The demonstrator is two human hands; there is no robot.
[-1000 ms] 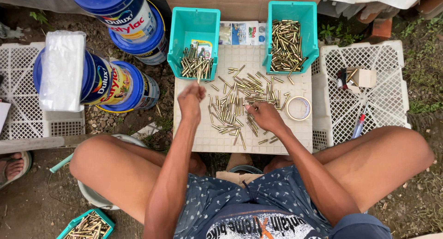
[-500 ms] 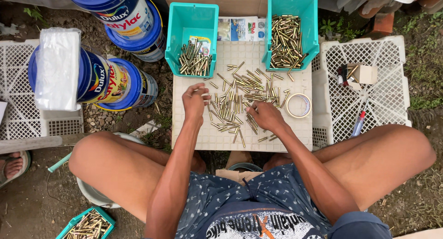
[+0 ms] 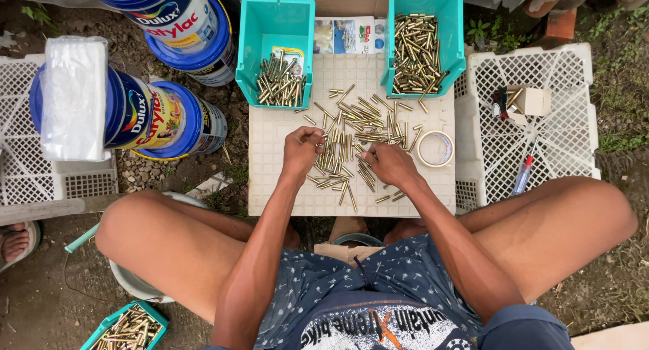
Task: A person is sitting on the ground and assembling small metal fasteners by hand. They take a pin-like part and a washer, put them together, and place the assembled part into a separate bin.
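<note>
The brass cylinders lie scattered over the middle of the white crate top, between the two teal bins at its far edge. Judged by appearance, each piece is small, rigid metal, light singly, smooth enough to roll or slip; it is best pinched across its body between thumb and fingertip, near mid-length. The left hand rests at the near-left edge of the scatter, fingers curled closed in a pinch on what appears to be one or two cylinders; the exact count cannot be told. The right hand lies at the near-right edge of the scatter, fingers partly bent and lowered onto the loose pieces, touching them; whether it grips any cannot be told. The left teal bin holds a small heap of cylinders; the right teal bin is filled deeper. A tape roll lies flat just right of the scatter.
</note>
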